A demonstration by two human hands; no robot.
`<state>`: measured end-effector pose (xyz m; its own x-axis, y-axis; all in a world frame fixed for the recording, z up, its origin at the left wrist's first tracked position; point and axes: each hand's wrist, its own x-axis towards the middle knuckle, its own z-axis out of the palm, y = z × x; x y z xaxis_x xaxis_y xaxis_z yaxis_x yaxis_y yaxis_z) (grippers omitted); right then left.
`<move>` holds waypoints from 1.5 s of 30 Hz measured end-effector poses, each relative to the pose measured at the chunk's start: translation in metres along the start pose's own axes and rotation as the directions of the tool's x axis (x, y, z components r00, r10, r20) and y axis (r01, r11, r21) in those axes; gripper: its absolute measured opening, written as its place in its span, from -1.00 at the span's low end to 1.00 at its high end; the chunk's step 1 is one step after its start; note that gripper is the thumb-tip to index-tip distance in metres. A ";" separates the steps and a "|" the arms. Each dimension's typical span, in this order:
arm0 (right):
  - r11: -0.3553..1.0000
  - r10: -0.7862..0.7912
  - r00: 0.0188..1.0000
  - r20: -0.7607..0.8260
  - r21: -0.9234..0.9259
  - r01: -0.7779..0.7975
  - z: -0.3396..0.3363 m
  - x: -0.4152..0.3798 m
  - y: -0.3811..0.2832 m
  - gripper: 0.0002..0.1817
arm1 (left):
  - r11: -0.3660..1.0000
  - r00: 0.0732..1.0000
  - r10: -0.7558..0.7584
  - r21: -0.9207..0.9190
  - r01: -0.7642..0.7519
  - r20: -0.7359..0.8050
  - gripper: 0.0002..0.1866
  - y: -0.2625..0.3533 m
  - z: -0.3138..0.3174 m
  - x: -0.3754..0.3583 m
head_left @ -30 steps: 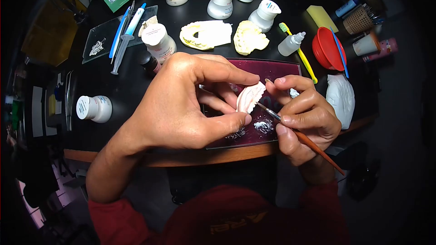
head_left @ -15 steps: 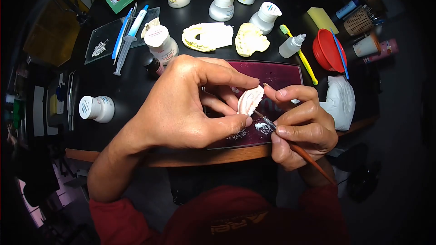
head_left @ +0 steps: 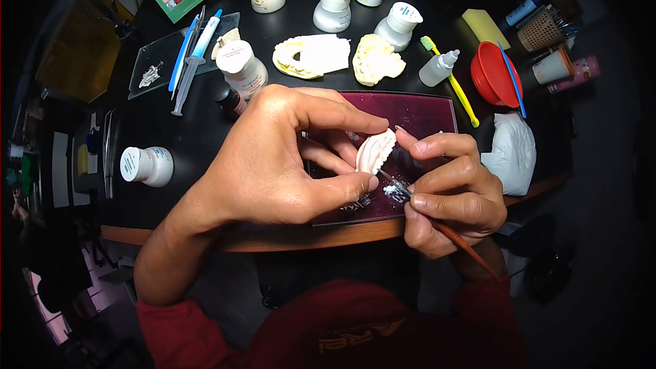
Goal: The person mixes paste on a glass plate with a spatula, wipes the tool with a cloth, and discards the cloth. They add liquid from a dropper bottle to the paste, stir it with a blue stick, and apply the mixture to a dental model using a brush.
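Between the fingertips and thumb of my left hand (head_left: 294, 157) is a pale pink and white dental model (head_left: 374, 152), its row of teeth facing right. My right hand (head_left: 454, 195) grips a fine brush (head_left: 461, 240) with a reddish-brown wooden handle and a metal ferrule. The brush tip is at the lower right edge of the model's teeth; whether it touches cannot be made out. Below both hands lies a dark red glass slab (head_left: 410, 106) with smears of white paste (head_left: 395, 193) on it. My left fingers hide part of the model.
Yellowish plaster models (head_left: 379, 60) and white-lidded jars (head_left: 242, 68) stand behind the slab. A yellow toothbrush (head_left: 462, 99), dropper bottle (head_left: 439, 68), red bowl (head_left: 493, 75) and crumpled white tissue (head_left: 512, 154) lie right. Left are a syringe (head_left: 188, 75), glass plate (head_left: 140, 55) and tipped jar (head_left: 147, 165).
My right hand has shifted very slightly left, and the brush tip sits a little further left against the model's edge. My left hand keeps nearly the same hold.
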<state>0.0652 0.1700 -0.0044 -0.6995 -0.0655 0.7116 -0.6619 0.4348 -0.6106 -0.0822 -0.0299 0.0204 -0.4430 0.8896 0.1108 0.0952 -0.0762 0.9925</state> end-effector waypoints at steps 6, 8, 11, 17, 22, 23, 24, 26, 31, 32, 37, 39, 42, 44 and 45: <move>1.000 0.000 1.000 -0.010 0.013 0.000 0.000 -0.001 0.000 -0.75 | 1.000 1.000 0.002 0.005 -0.002 -0.003 -0.50 0.000 0.000 0.000; 1.000 0.005 1.000 -0.010 0.009 -0.005 0.000 -0.001 0.000 -0.75 | 1.000 1.000 -0.003 -0.002 0.003 -0.003 -0.49 0.000 0.001 0.000; 1.000 0.004 1.000 -0.004 -0.011 -0.004 0.000 0.000 0.000 -0.76 | 1.000 1.000 -0.009 -0.003 0.009 -0.001 -0.49 0.000 0.000 0.000; 1.000 0.002 1.000 -0.003 -0.002 -0.002 -0.001 0.000 0.000 -0.75 | 1.000 1.000 0.007 -0.015 -0.007 0.001 -0.49 -0.001 0.000 0.000; 1.000 -0.006 1.000 0.010 -0.008 0.006 -0.001 -0.001 0.000 -0.74 | 1.000 1.000 0.005 0.006 -0.005 -0.002 -0.49 0.000 0.000 -0.001; 1.000 -0.007 1.000 0.011 -0.011 0.007 -0.001 -0.001 0.000 -0.74 | 1.000 1.000 0.004 0.007 -0.004 -0.002 -0.50 0.000 0.000 -0.001; 1.000 -0.008 1.000 0.012 -0.013 0.008 -0.001 -0.001 0.000 -0.75 | 1.000 1.000 0.004 0.008 -0.004 -0.005 -0.50 0.000 0.000 -0.001; 1.000 -0.008 1.000 0.014 -0.009 0.008 -0.001 -0.001 0.000 -0.74 | 1.000 1.000 0.004 0.009 -0.004 -0.010 -0.50 -0.001 0.001 -0.001; 1.000 -0.015 1.000 0.017 0.000 0.015 -0.002 -0.001 0.001 -0.74 | 1.000 1.000 0.003 0.010 -0.002 -0.011 -0.50 -0.001 0.001 -0.001; 1.000 -0.014 1.000 0.013 -0.001 0.014 -0.001 -0.001 0.001 -0.74 | 1.000 1.000 0.008 0.010 -0.008 -0.011 -0.50 -0.001 0.001 0.000; 1.000 0.005 1.000 -0.013 -0.008 -0.005 0.000 -0.002 0.000 -0.73 | 1.000 1.000 -0.002 -0.006 0.001 -0.010 -0.51 -0.001 0.001 -0.001; 1.000 0.005 1.000 -0.004 -0.015 -0.005 0.000 -0.001 0.000 -0.73 | 1.000 1.000 -0.002 -0.008 0.002 -0.011 -0.51 -0.002 0.001 -0.001; 1.000 0.011 1.000 0.002 -0.022 -0.011 0.000 -0.001 0.000 -0.73 | 1.000 1.000 0.000 0.003 0.000 -0.010 -0.51 -0.002 0.001 -0.001; 1.000 0.012 1.000 0.000 -0.019 -0.012 -0.001 0.000 0.000 -0.74 | 1.000 1.000 0.017 0.026 -0.017 -0.004 -0.50 -0.002 0.001 0.000; 1.000 0.010 1.000 -0.003 -0.015 -0.010 -0.001 0.000 0.001 -0.74 | 0.999 1.000 0.022 0.032 -0.021 -0.005 -0.50 -0.001 0.001 0.000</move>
<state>0.0654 0.1711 -0.0047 -0.7053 -0.0580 0.7065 -0.6507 0.4484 -0.6128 -0.0813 -0.0298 0.0189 -0.4457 0.8854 0.1324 0.1329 -0.0808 0.9878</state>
